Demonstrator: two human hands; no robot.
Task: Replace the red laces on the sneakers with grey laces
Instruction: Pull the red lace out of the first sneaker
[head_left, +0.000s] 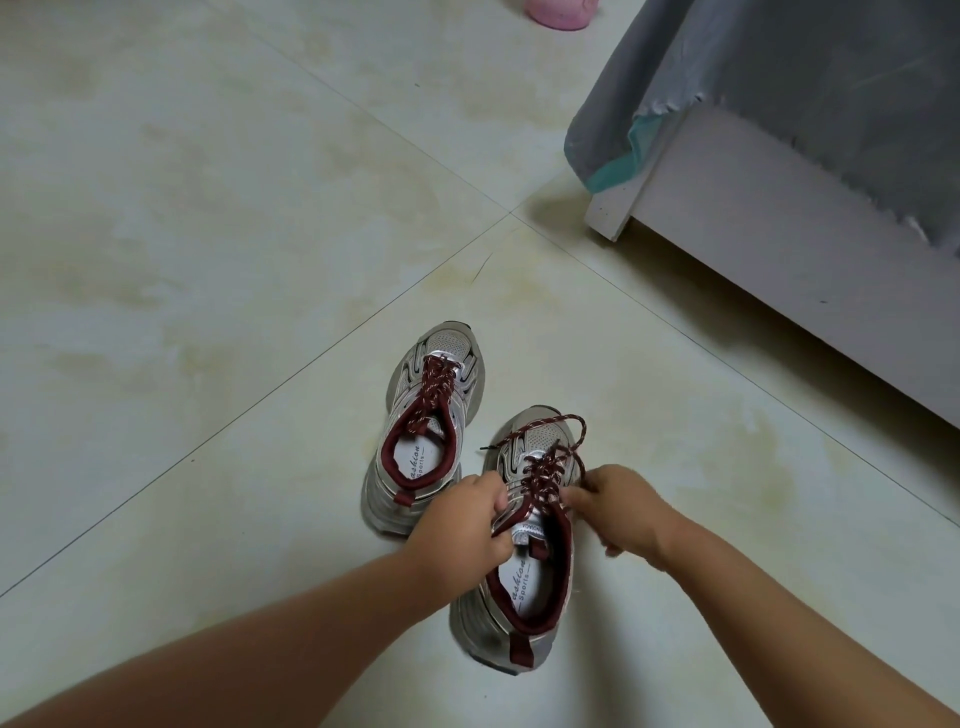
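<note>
Our left hand (467, 519) and right hand (618, 506) each pinch the red lace (543, 480) on the near sneaker (519, 613), lace ends pulled loose. Far sneaker (428, 415) sits just beside it, laced, on the tile floor (208, 260). Grey-covered furniture (805, 156) at right.

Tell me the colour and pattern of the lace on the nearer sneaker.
Dark red with pale flecks, seen in the head view: the lace on the nearer sneaker.
</note>
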